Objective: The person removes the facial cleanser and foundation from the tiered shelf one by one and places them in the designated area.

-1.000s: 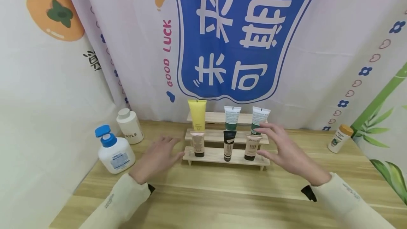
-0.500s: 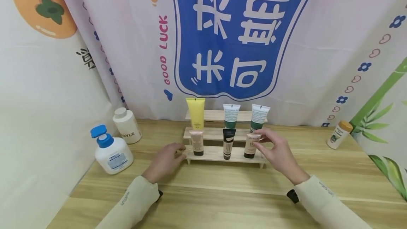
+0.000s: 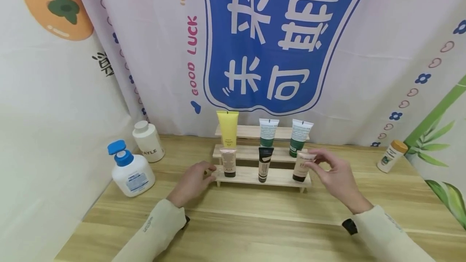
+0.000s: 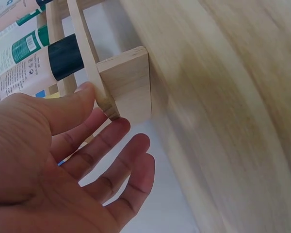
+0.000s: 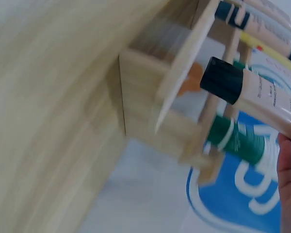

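Note:
My right hand (image 3: 336, 177) pinches a beige BB cream tube (image 3: 303, 166) by its upper part, at the right end of a three-step wooden display rack (image 3: 245, 176). The tube leans slightly; in the right wrist view its dark cap (image 5: 223, 80) shows apart from the shelf board (image 5: 184, 68). With thumb and finger, my left hand (image 3: 193, 183) grips the left end of the rack's lowest board (image 4: 89, 53), its other fingers loosely bent below. Also on that lowest step stand a pinkish tube (image 3: 229, 161) and a black-topped tube (image 3: 264, 165).
Higher on the rack stand a yellow tube (image 3: 227, 128) and two white-and-green tubes (image 3: 268, 130) (image 3: 301, 134). Left on the table (image 3: 255, 221) are a blue-topped pump bottle (image 3: 132, 175) and a white bottle (image 3: 148, 142). An orange-capped bottle (image 3: 391, 157) stands right, a printed curtain (image 3: 174, 104) behind.
My right hand has come in from the right, taken hold of the BB cream tube and shifted it right. My left hand has moved right to the rack's end and gripped it.

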A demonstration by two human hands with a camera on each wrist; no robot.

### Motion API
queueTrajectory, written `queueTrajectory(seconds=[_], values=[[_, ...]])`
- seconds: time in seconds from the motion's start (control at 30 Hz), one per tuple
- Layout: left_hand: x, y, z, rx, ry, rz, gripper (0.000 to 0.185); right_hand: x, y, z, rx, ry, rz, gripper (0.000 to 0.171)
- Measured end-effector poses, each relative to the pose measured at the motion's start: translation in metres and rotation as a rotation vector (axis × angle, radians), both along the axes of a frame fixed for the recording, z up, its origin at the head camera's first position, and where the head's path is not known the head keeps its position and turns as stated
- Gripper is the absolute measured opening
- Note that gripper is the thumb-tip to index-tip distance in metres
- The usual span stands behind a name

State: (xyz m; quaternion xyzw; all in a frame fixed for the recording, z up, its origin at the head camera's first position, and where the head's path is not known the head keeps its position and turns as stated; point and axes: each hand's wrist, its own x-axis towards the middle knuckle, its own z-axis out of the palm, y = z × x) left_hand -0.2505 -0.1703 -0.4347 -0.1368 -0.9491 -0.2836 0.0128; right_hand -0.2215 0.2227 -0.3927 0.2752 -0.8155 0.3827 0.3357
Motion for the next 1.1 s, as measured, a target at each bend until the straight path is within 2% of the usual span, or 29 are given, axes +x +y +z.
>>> queueTrajectory(seconds=[0.13, 0.23, 0.37, 0.5, 0.6, 0.73, 0.93, 1.1], values=[[-0.001, 0.002, 0.001, 0.005, 0.001, 0.001, 0.024, 0.000, 0.026, 0.006, 0.019, -0.008, -0.115, 0.036], [-0.001, 0.001, 0.002, 0.009, -0.004, 0.005, 0.024, -0.005, 0.044, 0.006, 0.034, -0.055, -0.210, 0.033], [-0.001, 0.001, 0.002, 0.003, -0.007, 0.004, 0.024, -0.014, 0.060, 0.001, 0.050, -0.135, -0.277, 0.031], [-0.001, 0.002, 0.002, -0.005, -0.003, 0.008, 0.023, -0.024, 0.068, -0.003, 0.084, -0.238, -0.309, 0.031], [-0.001, 0.003, 0.002, -0.010, -0.002, 0.009, 0.023, -0.033, 0.071, -0.005, 0.096, -0.312, -0.311, 0.032], [-0.001, 0.005, 0.001, -0.007, -0.013, 0.009, 0.023, -0.045, 0.074, -0.010, 0.106, -0.366, -0.301, 0.033], [-0.002, 0.005, 0.002, -0.001, -0.020, 0.016, 0.023, -0.061, 0.078, -0.021, 0.150, -0.485, -0.232, 0.033], [-0.001, 0.004, 0.003, -0.004, -0.020, 0.019, 0.022, -0.073, 0.079, -0.035, 0.094, -0.600, -0.171, 0.035]])
